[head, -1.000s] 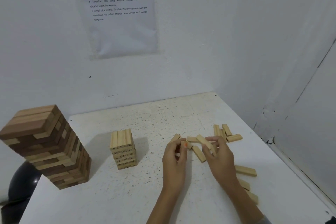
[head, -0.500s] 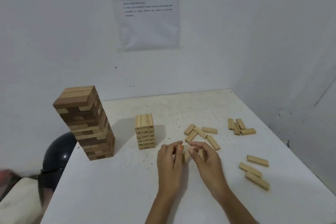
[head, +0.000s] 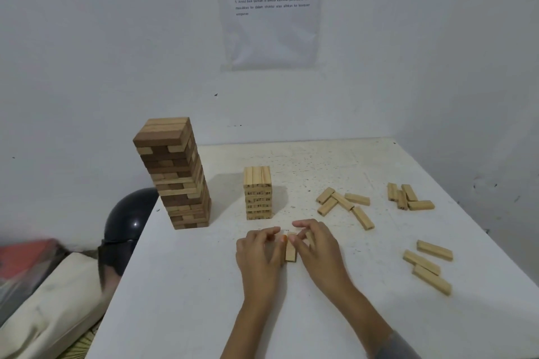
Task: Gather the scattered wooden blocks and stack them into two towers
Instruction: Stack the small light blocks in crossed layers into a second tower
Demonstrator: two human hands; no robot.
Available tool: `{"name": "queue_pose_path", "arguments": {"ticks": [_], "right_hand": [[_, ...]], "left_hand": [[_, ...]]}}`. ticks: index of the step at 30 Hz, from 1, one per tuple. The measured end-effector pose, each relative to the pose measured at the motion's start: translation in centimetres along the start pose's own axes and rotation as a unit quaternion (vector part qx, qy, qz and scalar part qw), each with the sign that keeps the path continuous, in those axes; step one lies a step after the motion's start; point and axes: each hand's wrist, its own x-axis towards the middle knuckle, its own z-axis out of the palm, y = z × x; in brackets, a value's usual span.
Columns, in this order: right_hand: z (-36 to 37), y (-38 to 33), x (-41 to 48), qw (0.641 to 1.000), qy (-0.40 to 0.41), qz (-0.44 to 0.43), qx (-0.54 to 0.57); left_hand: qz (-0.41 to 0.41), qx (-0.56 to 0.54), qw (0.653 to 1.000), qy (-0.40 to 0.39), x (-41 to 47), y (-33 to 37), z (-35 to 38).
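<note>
Single view: wide-angle head cam, worn, so we look forward and down across the white table point(head: 189, 300) to the back wall point(head: 116, 52). The left hand point(head: 259, 253), right hand point(head: 319, 248) and the wooden block point(head: 291, 252) between them sit closest, lower centre. Side wall point(head: 481, 67) at right.

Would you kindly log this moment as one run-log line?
hands: left hand and right hand pinch gathered blocks | small tower: just beyond hands | loose blocks: scattered right

Both forearms are bare. A dark grey patch point(head: 400, 344), sleeve or marking, crosses the right forearm at the near edge. One left hand point(head: 259, 253) nail is orange.
</note>
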Motion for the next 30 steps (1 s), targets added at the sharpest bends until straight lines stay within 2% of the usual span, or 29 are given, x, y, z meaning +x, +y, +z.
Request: {"name": "queue_pose_path", "arguments": {"ticks": [4, 7, 9, 16, 19, 22, 25, 27, 30], "right_hand": [[0.0, -0.3, -1.0, 0.999, 0.026, -0.007, 0.022], [-0.1, 0.1, -1.1, 0.999, 0.046, -0.020, -0.015], [0.0, 0.6, -1.1, 0.994, 0.088, -0.029, -0.049], [0.1, 0.8, -1.3, 0.983, 0.166, -0.014, -0.079], [0.4, 1.0, -1.3, 0.981, 0.147, -0.008, -0.124], [0.4, 0.8, -1.3, 0.989, 0.114, -0.016, -0.093], [-0.1, 0.6, -1.7, 0.997, 0.046, -0.034, -0.054], [-0.1, 0.7, -2.1, 0.993, -0.005, -0.066, -0.095], [0.1, 1.5, -2.2, 0.976, -0.018, -0.105, -0.188]], "left_hand": [[-0.009, -0.048, 0.999, 0.012, -0.4, 0.1, -0.3], [-0.023, -0.104, 0.994, 0.007, -0.6, -0.3, -0.9], [-0.035, -0.122, 0.992, 0.004, -0.8, -0.5, -1.2], [-0.015, -0.093, 0.994, -0.056, -1.2, -1.3, -1.5], [0.014, -0.039, 0.995, -0.093, -1.4, -1.1, -1.5], [0.048, 0.006, 0.993, -0.112, -1.5, -0.7, -1.5], [0.039, -0.010, 0.995, -0.095, -1.6, -0.7, -1.4], [0.034, -0.024, 0.995, -0.088, -1.6, -0.7, -1.5], [0.047, -0.020, 0.994, -0.092, -1.7, -0.7, -1.6]]}}
